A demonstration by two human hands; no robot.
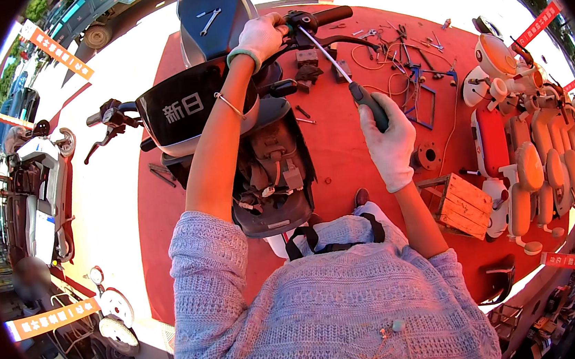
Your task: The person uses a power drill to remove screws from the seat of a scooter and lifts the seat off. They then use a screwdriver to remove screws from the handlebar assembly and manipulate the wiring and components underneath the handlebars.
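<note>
My gloved left hand (261, 38) is closed at the inner end of an electric scooter's right handlebar, against the black switch housing (300, 20). In my gloved right hand (390, 142) is a long screwdriver (372, 106) with a dark handle. Its silver shaft slants up and left, and the tip meets the switch housing beside the handlebar grip (334, 14). The scooter's glossy black front panel (157, 116) lies beneath my left forearm. Behind that panel, the open body (275, 156) shows wires and connectors.
A dark blue seat (208, 38) beyond the handlebar carries a spanner (210, 22). Hand tools, cables and a blue metal frame (423, 105) are scattered on the red mat (340, 150). At right stand a wooden crate (457, 206) and several scooters; another scooter (43, 196) stands left.
</note>
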